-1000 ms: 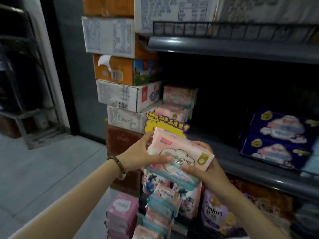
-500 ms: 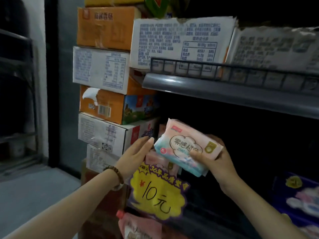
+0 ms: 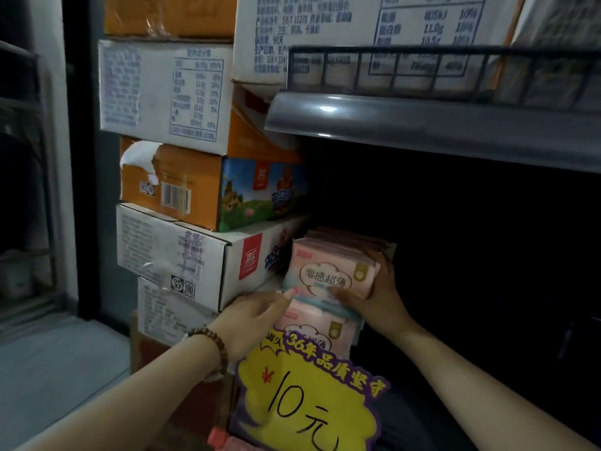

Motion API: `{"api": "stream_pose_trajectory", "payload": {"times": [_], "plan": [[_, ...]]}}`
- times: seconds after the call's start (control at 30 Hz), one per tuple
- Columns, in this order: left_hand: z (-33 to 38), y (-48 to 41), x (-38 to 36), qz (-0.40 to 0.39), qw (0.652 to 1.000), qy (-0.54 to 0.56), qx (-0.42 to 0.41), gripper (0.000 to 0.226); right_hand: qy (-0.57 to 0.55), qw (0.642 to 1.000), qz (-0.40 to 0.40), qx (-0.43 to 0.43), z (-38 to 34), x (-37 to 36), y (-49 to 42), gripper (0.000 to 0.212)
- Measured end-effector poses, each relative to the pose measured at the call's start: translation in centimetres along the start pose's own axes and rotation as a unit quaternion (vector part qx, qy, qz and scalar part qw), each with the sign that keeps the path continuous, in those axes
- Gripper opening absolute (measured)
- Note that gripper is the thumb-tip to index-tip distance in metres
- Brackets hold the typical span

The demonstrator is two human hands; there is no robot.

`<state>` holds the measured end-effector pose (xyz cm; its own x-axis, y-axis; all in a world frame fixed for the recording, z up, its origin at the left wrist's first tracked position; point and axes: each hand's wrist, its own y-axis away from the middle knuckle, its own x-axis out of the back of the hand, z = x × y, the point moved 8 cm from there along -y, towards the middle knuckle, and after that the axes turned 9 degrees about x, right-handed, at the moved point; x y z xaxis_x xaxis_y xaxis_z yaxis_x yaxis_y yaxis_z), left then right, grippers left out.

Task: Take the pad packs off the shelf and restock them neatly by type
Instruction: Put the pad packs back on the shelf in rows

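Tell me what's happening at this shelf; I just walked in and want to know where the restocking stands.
A person is restocking. The right hand grips a pink pad pack by its right end and holds it on top of a stack of matching packs. The left hand touches the pack's lower left corner with its fingertips. A yellow 10-yuan price sign hangs in front of the stack, and cartons are piled just to its left.

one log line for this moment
phase: restock | pad pack: atop lower pack, fronting stack | right hand: grips it | left hand: touches its edge
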<state>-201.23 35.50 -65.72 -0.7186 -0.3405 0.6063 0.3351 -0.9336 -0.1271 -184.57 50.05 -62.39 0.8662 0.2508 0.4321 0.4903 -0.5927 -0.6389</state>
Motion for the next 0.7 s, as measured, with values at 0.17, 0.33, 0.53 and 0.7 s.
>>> {"api": "stream_pose_trajectory", "payload": {"times": [0.17,0.33,0.53,0.7], "plan": [[-0.4,-0.5,-0.2,-0.007,1.0,-0.014,0.004,0.085,-0.032,0.999,-0.018,-0.021,-0.1,-0.7,-0.7,0.075],[0.3,0.6,0.3,0.012,0.999,0.035,0.002,0.061,0.012,0.999,-0.008,-0.046,-1.9,0.0,0.3,0.098],[1.0,6.1,2.8,0.133,0.988,0.077,-0.028,0.052,0.03,0.999,0.04,-0.012,-7.8,3.1,4.7,0.084],[-1.3,13.3,1.8,0.156,0.987,0.041,-0.024,0.049,0.056,0.996,-0.055,0.046,-13.4,2.1,12.3,0.066]]}}
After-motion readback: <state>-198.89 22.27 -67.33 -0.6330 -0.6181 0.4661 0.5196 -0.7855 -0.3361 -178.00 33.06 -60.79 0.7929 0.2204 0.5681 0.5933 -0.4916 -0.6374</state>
